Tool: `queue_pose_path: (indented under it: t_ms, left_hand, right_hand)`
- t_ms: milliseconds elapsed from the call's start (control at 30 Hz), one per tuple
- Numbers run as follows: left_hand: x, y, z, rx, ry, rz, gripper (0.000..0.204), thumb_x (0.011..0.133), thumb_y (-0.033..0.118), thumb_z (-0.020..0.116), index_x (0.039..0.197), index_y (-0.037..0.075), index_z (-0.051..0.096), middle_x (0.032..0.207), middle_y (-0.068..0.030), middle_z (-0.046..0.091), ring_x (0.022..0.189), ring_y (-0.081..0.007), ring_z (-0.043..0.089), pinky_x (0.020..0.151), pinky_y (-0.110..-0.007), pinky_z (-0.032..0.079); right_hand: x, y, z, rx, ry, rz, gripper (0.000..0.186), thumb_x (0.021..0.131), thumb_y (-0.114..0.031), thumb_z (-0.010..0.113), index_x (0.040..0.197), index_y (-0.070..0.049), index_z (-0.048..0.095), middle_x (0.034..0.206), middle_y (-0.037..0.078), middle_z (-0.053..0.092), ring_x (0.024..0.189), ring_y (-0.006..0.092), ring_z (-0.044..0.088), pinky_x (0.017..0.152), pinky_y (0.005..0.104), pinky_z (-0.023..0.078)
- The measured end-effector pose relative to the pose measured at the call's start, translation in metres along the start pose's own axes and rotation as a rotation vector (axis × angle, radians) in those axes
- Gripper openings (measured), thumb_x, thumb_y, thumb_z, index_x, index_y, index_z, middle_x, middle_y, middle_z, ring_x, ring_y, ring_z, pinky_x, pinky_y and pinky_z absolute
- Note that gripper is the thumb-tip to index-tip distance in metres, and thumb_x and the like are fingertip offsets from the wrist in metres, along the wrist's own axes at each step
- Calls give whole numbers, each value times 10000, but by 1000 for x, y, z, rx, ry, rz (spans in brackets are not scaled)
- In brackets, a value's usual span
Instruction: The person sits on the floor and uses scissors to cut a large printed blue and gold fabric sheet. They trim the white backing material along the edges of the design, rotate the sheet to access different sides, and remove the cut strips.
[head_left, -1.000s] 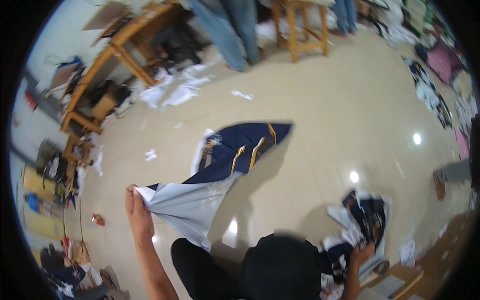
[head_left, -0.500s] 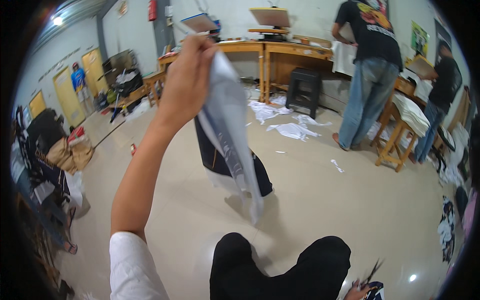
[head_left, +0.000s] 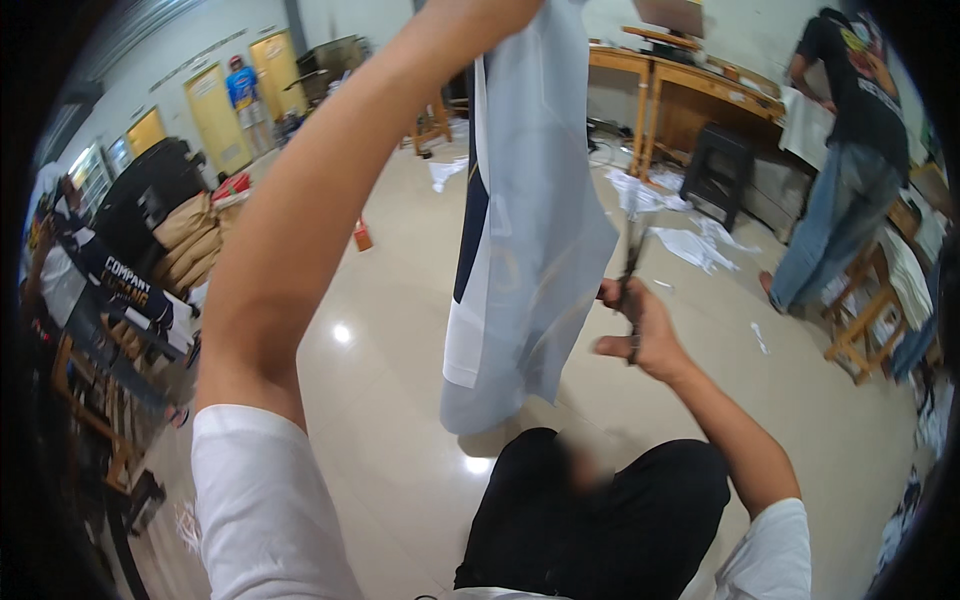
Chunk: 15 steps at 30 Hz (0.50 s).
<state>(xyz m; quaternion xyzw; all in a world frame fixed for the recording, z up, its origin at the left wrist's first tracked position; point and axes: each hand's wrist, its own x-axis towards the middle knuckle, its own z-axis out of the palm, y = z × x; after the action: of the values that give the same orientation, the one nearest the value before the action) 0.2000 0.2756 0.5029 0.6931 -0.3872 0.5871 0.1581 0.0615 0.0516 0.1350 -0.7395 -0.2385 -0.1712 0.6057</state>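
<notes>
My left hand (head_left: 482, 14) is raised at the top edge of the view, its fingers partly cut off, closed on a fabric piece (head_left: 545, 190). The cloth hangs down in front of me, pale grey-blue on the side towards me, with navy and white showing along its left edge. To the right of the cloth, my right hand (head_left: 656, 335) grips a pair of dark scissors (head_left: 632, 270), blades pointing up. The scissors appear just beside the cloth's right edge; whether they touch it I cannot tell.
White fabric scraps (head_left: 690, 248) lie on the tiled floor near a black stool (head_left: 718, 170) and wooden tables (head_left: 650, 75). A person in a dark shirt (head_left: 850, 110) stands at the right. Brown sacks (head_left: 190, 240) and another person (head_left: 75, 260) are at the left.
My right hand has come up from the lower right with the scissors to beside the cloth. The left hand has risen and the fabric hangs larger and nearer. The view has turned left.
</notes>
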Motion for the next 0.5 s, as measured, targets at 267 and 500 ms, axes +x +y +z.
queue_pose_path:
  t_ms: [267,500]
  left_hand:
    - [-8,-208,-90,406,-198,-35,275,1073,178,514,1230,-2,650,1087,-221,727,1133,-422,672,1054,-582,457]
    - [-209,-279,-162,253,-281,-877,415,1141,338,514,1275,-20,674,1192,-135,718,1095,-239,649,941,-400,518]
  right_hand:
    - [31,115,116,222,189,307,352,866,-134,912,981,-36,594,897,41,664,803,123,630,760,285,524]
    - [158,187,67,11,190,179,279,889,-124,878,987,-36,632,888,23,666,828,120,628,765,288,528]
